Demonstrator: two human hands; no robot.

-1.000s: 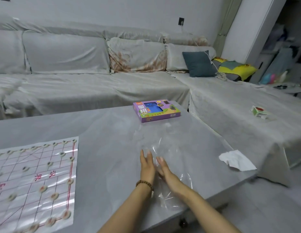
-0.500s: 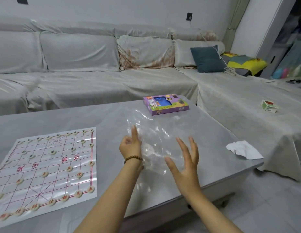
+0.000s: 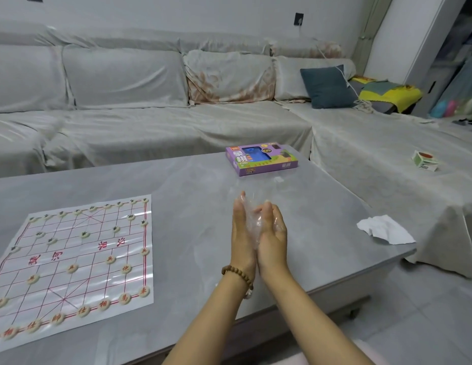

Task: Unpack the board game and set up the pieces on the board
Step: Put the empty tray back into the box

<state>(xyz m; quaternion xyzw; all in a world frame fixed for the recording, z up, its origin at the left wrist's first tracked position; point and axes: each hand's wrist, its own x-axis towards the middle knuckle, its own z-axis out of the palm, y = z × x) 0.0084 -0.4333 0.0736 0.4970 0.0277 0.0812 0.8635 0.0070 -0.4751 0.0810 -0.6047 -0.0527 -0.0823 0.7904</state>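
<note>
A glossy paper xiangqi board (image 3: 71, 264) lies flat at the left of the grey table (image 3: 192, 185), with several round cream pieces (image 3: 124, 299) set on its grid lines. The purple game box (image 3: 261, 160) rests near the table's far edge. In front of me, above the table's middle, my left hand (image 3: 241, 233) and my right hand (image 3: 273, 233) press palm to palm around a crumpled clear plastic wrap (image 3: 253, 219), which bulges out between the fingers.
A crumpled white paper (image 3: 385, 229) lies near the table's right corner. A covered grey sofa (image 3: 150, 119) wraps behind and to the right, with a dark cushion (image 3: 328, 86) and a small green-white box (image 3: 424, 160) on it.
The clear wrap lay spread on the table, then my hands lifted it apart. Now both hands have come together and squeezed it into a small wad.
</note>
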